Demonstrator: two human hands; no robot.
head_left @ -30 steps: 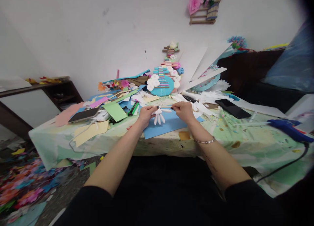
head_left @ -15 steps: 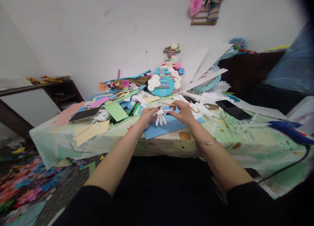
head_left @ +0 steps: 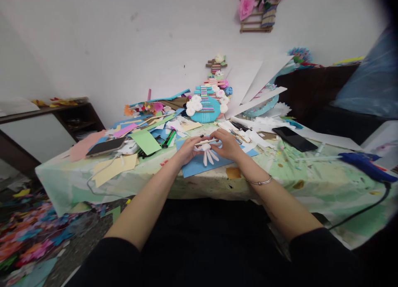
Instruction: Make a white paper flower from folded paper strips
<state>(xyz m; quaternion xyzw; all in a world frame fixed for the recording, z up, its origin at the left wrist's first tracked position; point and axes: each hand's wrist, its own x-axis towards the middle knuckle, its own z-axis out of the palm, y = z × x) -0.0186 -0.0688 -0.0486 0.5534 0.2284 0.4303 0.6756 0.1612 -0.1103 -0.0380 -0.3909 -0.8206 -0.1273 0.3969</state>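
Observation:
A small white piece with several narrow petal-like strips (head_left: pixel 210 157) hangs between my hands above the blue sheet (head_left: pixel 194 170). My left hand (head_left: pixel 186 151) is closed on its upper left side. A thin pale stick (head_left: pixel 207 143) runs across its top from one hand to the other. My right hand (head_left: pixel 228 144) is closed in a pinch at the right end of the stick, its fingertips close to the white piece. Whether the right fingers also touch the strips I cannot tell.
Paper scraps, a light green sheet (head_left: pixel 146 142) and a green cutter (head_left: pixel 168 138) lie to the left. A black phone (head_left: pixel 294 138) and a blue glue gun (head_left: pixel 362 164) with a cable lie to the right. A turquoise disc with white flowers (head_left: pixel 207 110) stands behind.
My right hand has come closer to my left, and the stick now lies across the top of the white piece. The strips have swung slightly to the right and spread.

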